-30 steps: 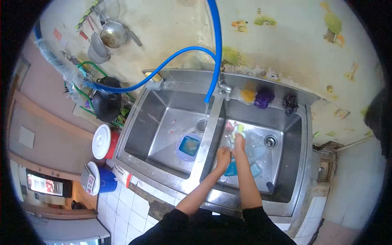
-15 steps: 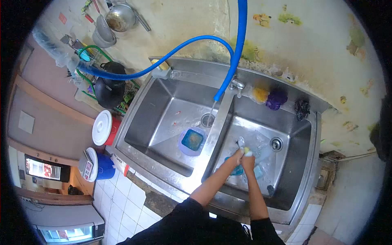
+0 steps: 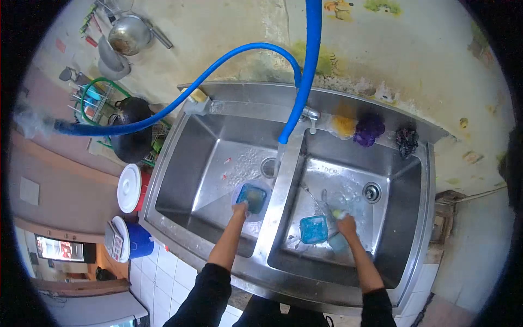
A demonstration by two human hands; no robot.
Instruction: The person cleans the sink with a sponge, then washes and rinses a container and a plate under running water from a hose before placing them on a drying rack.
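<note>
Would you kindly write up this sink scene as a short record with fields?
Place: double-basin steel sink against a stained wall
Left hand: in the left basin, at the edge of a blue container
Right hand: in the right basin, grasping a yellow-green sponge
Right basin: a square blue container on the floor near the right hand
Water: blue hose ends above the divider between basins
Back ledge: yellow scrubber, purple scrubber, dark scrubber
</note>
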